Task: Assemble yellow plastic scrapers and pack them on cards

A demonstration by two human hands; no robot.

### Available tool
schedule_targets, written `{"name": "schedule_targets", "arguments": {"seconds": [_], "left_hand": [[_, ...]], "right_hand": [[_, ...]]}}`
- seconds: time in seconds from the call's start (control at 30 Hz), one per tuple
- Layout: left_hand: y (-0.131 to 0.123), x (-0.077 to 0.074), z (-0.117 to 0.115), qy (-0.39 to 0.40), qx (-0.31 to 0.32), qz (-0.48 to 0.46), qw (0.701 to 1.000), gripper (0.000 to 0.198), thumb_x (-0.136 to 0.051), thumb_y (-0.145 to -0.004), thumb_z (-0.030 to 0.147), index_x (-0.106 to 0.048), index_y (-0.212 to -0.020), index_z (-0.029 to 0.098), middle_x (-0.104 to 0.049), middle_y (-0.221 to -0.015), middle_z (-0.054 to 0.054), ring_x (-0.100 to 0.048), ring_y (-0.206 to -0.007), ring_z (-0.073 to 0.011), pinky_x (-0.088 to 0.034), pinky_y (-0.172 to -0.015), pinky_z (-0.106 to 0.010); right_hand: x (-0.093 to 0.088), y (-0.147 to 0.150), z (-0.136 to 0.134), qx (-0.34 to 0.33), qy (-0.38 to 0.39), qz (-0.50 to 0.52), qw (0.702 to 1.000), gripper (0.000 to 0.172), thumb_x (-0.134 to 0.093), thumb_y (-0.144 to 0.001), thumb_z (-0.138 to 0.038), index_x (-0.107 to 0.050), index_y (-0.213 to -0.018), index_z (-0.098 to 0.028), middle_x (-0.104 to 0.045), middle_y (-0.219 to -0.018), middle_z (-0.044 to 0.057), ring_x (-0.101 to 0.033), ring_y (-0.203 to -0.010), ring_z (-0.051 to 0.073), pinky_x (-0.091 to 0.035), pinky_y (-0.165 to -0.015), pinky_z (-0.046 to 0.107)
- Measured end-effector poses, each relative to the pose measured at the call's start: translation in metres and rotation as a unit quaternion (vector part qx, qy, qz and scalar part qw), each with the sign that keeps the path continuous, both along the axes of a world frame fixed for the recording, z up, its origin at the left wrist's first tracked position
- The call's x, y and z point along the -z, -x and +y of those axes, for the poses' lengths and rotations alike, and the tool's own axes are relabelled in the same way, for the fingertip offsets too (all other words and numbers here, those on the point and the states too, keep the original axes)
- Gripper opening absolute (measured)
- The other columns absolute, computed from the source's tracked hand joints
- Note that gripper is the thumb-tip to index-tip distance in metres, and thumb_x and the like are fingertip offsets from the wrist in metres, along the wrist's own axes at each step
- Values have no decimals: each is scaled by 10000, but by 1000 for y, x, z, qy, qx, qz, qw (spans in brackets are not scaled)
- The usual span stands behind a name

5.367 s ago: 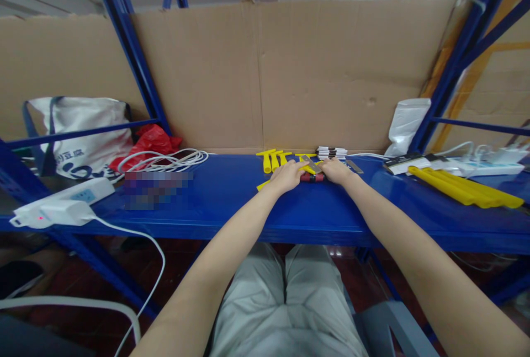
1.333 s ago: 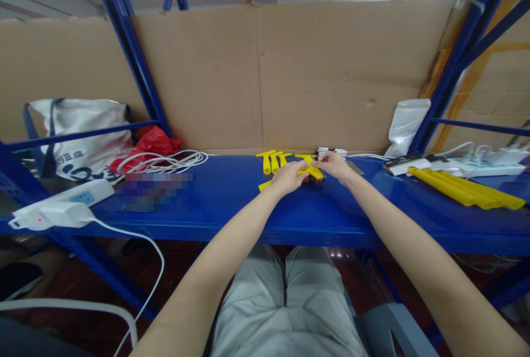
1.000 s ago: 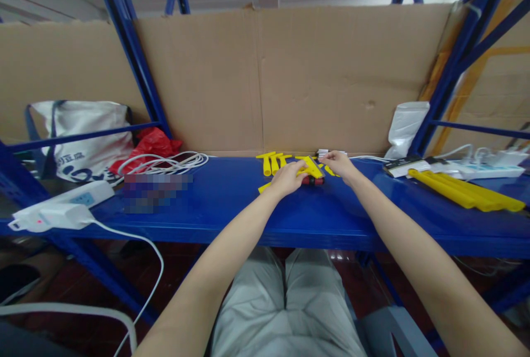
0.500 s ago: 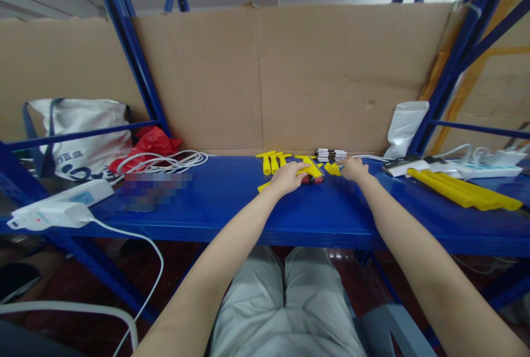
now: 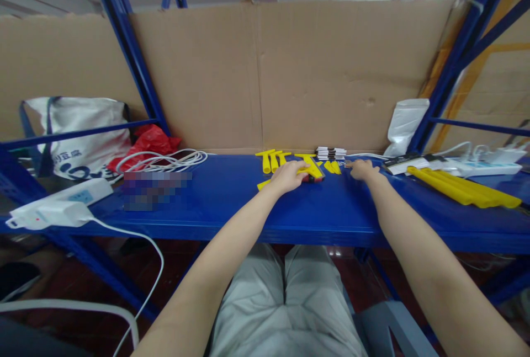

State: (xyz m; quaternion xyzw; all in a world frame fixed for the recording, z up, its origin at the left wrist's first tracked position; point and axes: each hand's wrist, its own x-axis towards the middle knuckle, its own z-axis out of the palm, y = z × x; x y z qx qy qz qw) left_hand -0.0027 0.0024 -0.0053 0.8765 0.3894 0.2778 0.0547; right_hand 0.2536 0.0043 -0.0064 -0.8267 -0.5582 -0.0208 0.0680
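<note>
Both forearms (image 5: 234,235) stretch toward the far side of the surface (image 5: 223,194). The left hand (image 5: 289,177) bends over mid-surface, fingers pinching a yellow piece (image 5: 313,170). The right hand (image 5: 363,170), back upward, lies right of small yellow pieces (image 5: 332,167); whether it pinches anything cannot be told. A cardboard panel (image 5: 199,81) stands behind; a white bag (image 5: 91,133) sits far left.

Workshop-like bench space: blue metal shelving (image 5: 482,26), cardboard backing (image 5: 199,81), power strips (image 5: 62,202), repeated yellow parts (image 5: 464,188).
</note>
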Motion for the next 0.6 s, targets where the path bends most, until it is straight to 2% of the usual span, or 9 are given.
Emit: {"name": "schedule_targets", "arguments": {"seconds": [0.1, 0.23, 0.43, 0.6], "left_hand": [[0, -1, -1, 8, -1, 2, 1000, 306, -535, -863, 288, -630, -1150, 242, -608, -1250, -34, -535, -1168, -205, -420, -973, -331], [0, 0, 0, 8, 0, 3, 1000, 304, -542, -858, 289, -632, -1144, 244, -614, -1241, -33, -546, -1154, -205, -425, -969, -328], [-1, 2, 1, 6, 5, 4, 1000, 297, -540, -859, 259, -631, -1141, 257, -619, -1234, -23, -546, -1158, -196, -414, -988, -329], [-1, 3, 1, -4, 15, 0, 1000, 292, -544, -855, 252, -639, -1131, 232, -623, -1226, -36, -554, -1147, -198, -420, -980, -318]], "right_hand": [[4, 1, 1, -13, 0, -8, 1000, 506, -395, -824, -183, -554, -1295, -281, -469, -1365, 141, -383, -1259, 370, -334, -955, 620], [6, 5, 2, -24, -3, -14, 1000, 535, -327, -847, -163, -502, -1344, -254, -391, -1430, 130, -312, -1315, 356, -286, -1004, 608], [10, 9, 8, -43, -18, -37, 998, 531, -331, -854, -175, -488, -1352, -274, -337, -1468, 104, -276, -1339, 342, -270, -1016, 608], [11, 10, 9, -53, 10, -45, 998, 543, -308, -860, -157, -465, -1370, -259, -311, -1488, 99, -243, -1362, 328, -232, -1039, 610]]}}
